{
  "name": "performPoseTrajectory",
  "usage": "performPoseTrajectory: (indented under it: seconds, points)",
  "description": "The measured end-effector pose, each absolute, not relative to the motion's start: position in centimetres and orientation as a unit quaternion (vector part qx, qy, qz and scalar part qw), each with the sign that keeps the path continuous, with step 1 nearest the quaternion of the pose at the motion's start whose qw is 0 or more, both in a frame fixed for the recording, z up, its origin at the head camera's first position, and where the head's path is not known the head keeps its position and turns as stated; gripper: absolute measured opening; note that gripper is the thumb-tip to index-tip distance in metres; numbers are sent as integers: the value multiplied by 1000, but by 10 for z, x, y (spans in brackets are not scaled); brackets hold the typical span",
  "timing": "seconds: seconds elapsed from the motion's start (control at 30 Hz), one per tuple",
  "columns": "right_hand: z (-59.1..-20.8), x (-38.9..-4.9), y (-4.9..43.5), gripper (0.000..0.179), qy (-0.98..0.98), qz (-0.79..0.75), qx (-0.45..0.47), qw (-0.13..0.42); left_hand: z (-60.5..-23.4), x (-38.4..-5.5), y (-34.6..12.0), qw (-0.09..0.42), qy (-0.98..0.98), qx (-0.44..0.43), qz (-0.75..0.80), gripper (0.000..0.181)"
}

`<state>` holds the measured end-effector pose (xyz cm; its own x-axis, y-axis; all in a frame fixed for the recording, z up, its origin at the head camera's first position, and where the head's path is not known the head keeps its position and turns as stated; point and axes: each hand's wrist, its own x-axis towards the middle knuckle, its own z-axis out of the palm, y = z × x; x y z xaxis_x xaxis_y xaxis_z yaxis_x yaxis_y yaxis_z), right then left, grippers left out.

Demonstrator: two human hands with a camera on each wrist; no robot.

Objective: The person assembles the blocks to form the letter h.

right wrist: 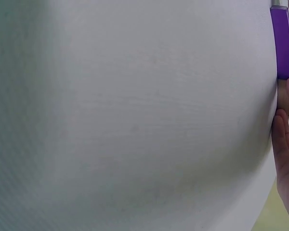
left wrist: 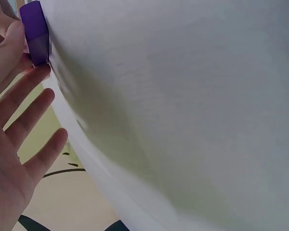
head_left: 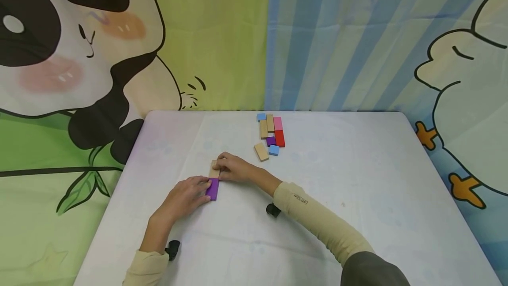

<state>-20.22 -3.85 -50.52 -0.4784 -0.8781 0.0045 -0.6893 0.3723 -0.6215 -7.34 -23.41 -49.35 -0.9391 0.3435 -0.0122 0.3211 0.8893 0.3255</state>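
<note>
A purple block lies flat on the white table, end to end with a natural wood block just beyond it. My left hand is at the purple block's left side, pinching it between thumb and forefinger; the other fingers are spread in the left wrist view. From the right, my right hand grips the wood block, covering part of it. At the right edge of the right wrist view, the purple block meets the wood block, with right-hand fingers against the latter.
Farther back stands a group of blocks: red, pink, small purple, blue and several wooden ones. One wood block lies angled at its near side. A patterned curtain hangs behind the table.
</note>
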Motion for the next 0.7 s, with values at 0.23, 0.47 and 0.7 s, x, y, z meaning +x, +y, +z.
performPoseTrajectory:
  seconds: [0.23,0.47,0.7]
  points:
    - [-503,-201,-37,35,815,-275,-487,155,-495,-80,-230,-7,975,168,148,29]
    - [-505,-200,-36,35,811,-290,-483,155,-490,-85,-225,19,975,130,180,29]
    - [-508,-201,-36,35,814,-302,-467,168,-490,-88,-225,23,973,117,197,27]
